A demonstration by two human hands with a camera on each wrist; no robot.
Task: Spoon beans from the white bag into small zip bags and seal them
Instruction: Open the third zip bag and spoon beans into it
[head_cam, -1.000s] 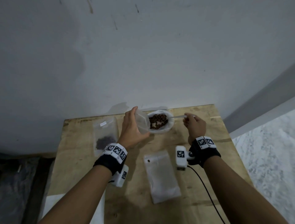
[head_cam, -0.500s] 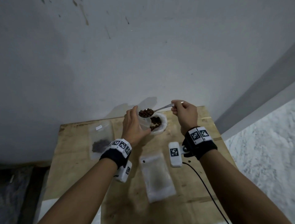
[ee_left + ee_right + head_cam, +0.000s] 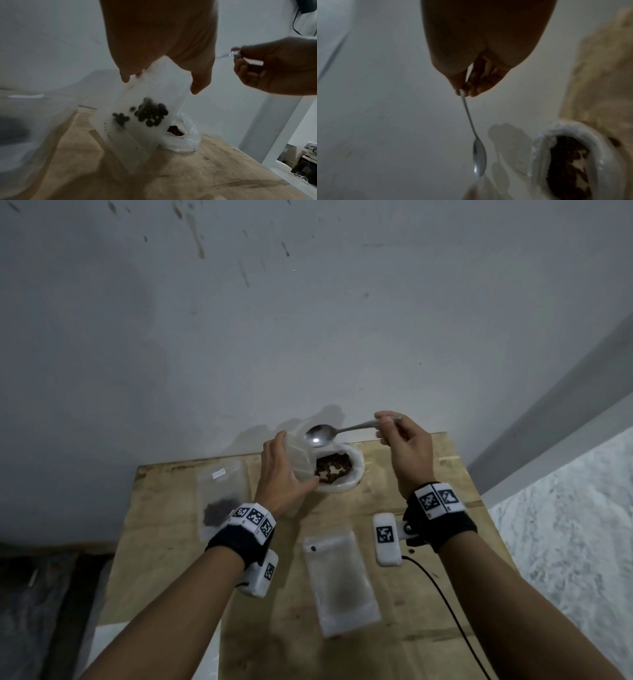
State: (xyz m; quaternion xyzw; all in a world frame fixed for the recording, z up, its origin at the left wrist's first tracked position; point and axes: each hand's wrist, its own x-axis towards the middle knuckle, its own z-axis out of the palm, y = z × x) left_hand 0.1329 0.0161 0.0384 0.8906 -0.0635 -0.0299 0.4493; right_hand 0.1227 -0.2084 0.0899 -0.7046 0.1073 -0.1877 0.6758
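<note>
Near edge: white sheet (image 3: 102, 645) lying at the bench's near left corner, partly under the left forearm.
Bench (image 3: 428, 628): bare pale plywood, grain and dark smudges showing, pushed up against the wall.
Middle of bench: empty zip bag (image 3: 340, 573) lying flat between the two forearms; black cable (image 3: 452, 611) trailing from the right wrist unit toward the near edge.
Left side: filled zip bag (image 3: 221, 498) flat on the wood, dark beans pooled in its lower half.
Left hand (image 3: 282, 477): grip curled round the top of a small zip bag (image 3: 137, 121), thumb on one side, fingers on the other; bag hanging tilted above the bench with a cluster of beans (image 3: 150, 113) inside.
Right hand (image 3: 407, 446): grip pinching the handle end of a metal spoon (image 3: 339, 431); bowl empty, held over the small zip bag's mouth.
White bag (image 3: 352, 477): standing open at the far end of the bench, just beside the small zip bag, rim rolled down, brown beans inside.
Wall (image 3: 308, 320): grey-white, stained with dark flecks and streaks.
Right of bench: grey wall band (image 3: 565, 392) and pale mottled floor (image 3: 565, 525).
</note>
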